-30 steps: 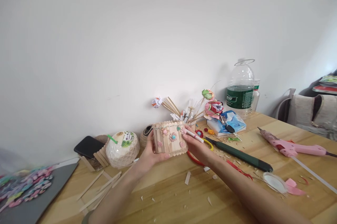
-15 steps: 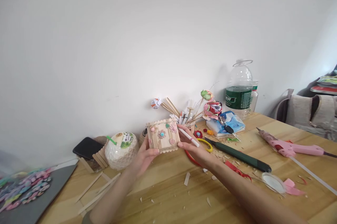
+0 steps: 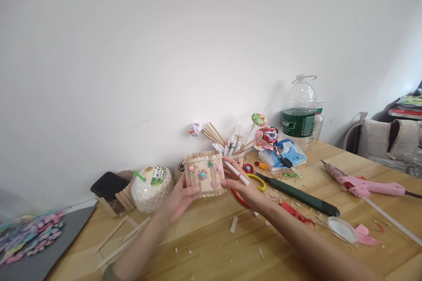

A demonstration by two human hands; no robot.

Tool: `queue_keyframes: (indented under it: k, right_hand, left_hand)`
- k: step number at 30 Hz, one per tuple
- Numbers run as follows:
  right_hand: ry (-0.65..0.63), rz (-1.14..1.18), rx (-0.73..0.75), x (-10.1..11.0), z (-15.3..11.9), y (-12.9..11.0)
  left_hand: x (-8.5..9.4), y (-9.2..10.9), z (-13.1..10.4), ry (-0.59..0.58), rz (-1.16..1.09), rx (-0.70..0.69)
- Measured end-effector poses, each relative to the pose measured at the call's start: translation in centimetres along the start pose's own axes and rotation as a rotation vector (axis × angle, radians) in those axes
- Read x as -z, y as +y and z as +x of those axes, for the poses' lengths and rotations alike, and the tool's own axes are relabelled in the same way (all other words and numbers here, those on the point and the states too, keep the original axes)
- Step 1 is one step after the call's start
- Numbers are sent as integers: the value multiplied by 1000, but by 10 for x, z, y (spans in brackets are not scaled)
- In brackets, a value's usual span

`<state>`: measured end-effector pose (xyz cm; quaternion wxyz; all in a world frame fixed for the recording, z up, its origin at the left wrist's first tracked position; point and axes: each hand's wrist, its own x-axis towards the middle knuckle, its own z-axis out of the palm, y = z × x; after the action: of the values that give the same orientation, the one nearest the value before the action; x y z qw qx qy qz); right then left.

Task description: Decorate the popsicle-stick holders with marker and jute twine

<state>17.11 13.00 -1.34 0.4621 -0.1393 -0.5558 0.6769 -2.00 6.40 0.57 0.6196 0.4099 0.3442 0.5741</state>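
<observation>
The left hand is gripping the left side of a small stick box, its thumb pressing near the lower front edge. The right hand is holding the right side of the same box, and a white pen is lying along that hand, pointing down and to the right. The box is being held up above the table, between the two hands, its front facing the camera and showing small flowers, hearts and a green piece.

Just behind the box, a ball of twine is peeking out to the left, and a pot is standing to the right, holding pens, sticks and paper flowers. A yellow loop and a red loop are showing beside the right forearm, and a dark green tool is lying beyond them near a tissue pack.

Left of the hands, a coconut with a green straw is sitting beside a black phone, while loose sticks are lying in front. Farther left, colourful strings are resting on a grey board.

To the far right, a pink glue gun is lying on the table, a large bottle is standing by the wall, and a pale backpack is sitting past the table edge.
</observation>
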Motion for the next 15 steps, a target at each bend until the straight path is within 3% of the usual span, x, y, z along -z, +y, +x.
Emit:
queue_keyframes:
  k: [15]
  right_hand:
    - [12, -185, -24, 0, 0, -2]
  left_hand:
    - [2, 2, 1, 21, 88, 47]
